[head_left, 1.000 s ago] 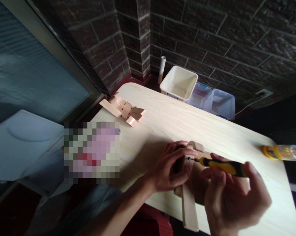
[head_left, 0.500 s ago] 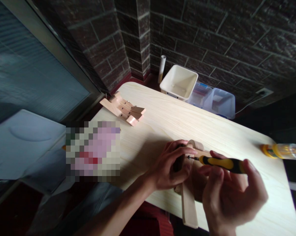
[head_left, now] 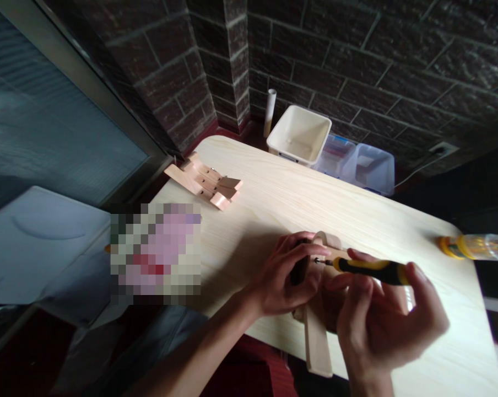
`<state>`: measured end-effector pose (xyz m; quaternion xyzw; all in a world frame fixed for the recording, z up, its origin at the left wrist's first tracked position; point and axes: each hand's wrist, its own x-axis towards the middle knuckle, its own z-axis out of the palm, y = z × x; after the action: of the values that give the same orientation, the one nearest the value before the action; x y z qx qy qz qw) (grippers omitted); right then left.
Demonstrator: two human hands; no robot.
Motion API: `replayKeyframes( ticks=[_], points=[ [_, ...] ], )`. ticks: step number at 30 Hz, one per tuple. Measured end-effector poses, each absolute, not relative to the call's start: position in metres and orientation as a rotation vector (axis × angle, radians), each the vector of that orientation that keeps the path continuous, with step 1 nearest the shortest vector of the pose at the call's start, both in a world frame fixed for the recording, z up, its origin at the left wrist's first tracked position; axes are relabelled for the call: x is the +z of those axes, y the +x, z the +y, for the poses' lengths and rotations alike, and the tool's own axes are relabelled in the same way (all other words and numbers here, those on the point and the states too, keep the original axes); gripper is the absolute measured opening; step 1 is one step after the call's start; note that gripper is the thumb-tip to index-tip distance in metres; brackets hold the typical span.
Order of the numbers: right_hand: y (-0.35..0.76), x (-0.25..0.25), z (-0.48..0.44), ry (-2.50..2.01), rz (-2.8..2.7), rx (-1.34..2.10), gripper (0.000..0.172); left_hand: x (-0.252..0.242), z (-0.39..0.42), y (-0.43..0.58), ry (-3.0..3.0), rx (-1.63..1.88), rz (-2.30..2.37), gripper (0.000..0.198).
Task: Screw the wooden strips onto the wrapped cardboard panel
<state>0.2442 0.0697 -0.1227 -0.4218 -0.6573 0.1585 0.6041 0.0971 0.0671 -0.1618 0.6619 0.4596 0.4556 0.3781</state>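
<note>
My right hand (head_left: 387,325) is closed around a yellow and black screwdriver (head_left: 368,270), its shaft pointing left. The tip meets a screw (head_left: 317,261) in the side of a wooden piece (head_left: 318,342). With fingers wrapped over its upper part, my left hand (head_left: 292,273) grips that same wooden piece near the screw. One flat, rounded arm of the piece reaches down past the table's front edge; a curved part shows above my fingers. Much of the piece is hidden by both hands.
Another wooden assembly (head_left: 207,181) with dark holes lies at the table's far left. A clear-topped, yellow-based screwdriver case (head_left: 476,246) lies at the right edge. Beyond the table (head_left: 269,182) stand a cream bin (head_left: 301,135) and clear plastic boxes (head_left: 373,168). The left front area is pixelated.
The view has shifted slightly. The screwdriver stays at the screw, and my right fingers have moved a little on its handle. My left hand keeps its hold.
</note>
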Motion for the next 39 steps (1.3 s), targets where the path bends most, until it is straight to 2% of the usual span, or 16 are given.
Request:
replayKeyframes(
  ticks=[18,25,31,35,39],
  points=[
    [0.253,-0.124,0.070,-0.946,-1.501,0.481,0.076,-0.165,0.066,0.098,1.744,1.160,1.168,0.044],
    [0.254,-0.129,0.072,-0.976,-1.460,0.492,0.064,-0.170,0.066,0.100,1.738,1.202,1.151,0.042],
    [0.253,-0.122,0.064,-0.897,-1.458,0.579,0.072,-0.167,0.063,0.101,1.742,1.209,1.188,0.043],
    [0.258,-0.126,0.062,-0.946,-1.436,0.626,0.074,-0.165,0.062,0.100,1.806,1.073,1.156,0.052],
    [0.260,-0.134,0.067,-0.963,-1.438,0.637,0.081,-0.167,0.063,0.100,1.806,1.111,1.203,0.048]
  ],
)
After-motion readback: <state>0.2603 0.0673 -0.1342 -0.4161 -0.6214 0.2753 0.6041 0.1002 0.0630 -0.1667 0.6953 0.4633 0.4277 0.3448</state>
